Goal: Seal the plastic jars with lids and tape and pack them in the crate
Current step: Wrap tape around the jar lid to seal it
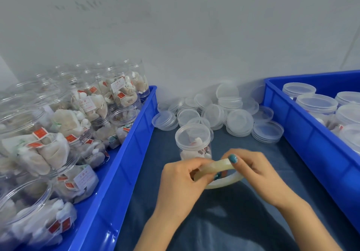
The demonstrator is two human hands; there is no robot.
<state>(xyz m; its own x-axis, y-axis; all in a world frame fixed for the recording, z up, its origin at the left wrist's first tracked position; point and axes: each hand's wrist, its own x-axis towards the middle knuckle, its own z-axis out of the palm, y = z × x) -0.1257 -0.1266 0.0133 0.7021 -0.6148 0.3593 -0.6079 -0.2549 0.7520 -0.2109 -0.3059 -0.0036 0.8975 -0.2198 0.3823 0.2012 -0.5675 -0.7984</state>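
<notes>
Labels: white slips and red tags on the tea bags (56, 149), print too blurred to read.

One lidded jar (192, 139) stands on the blue cloth (155, 153), just behind the hands.

Left hand (181, 174) and right hand (251, 169) both pinch the tape roll (216, 165), fingers curled.

Loose lids (239, 122) heaped behind, too overlapped to count.

Left crate (136, 133): open jars (118, 87) of tea bags.

Right crate (292, 118): at least five capped jars (316, 103).
</notes>
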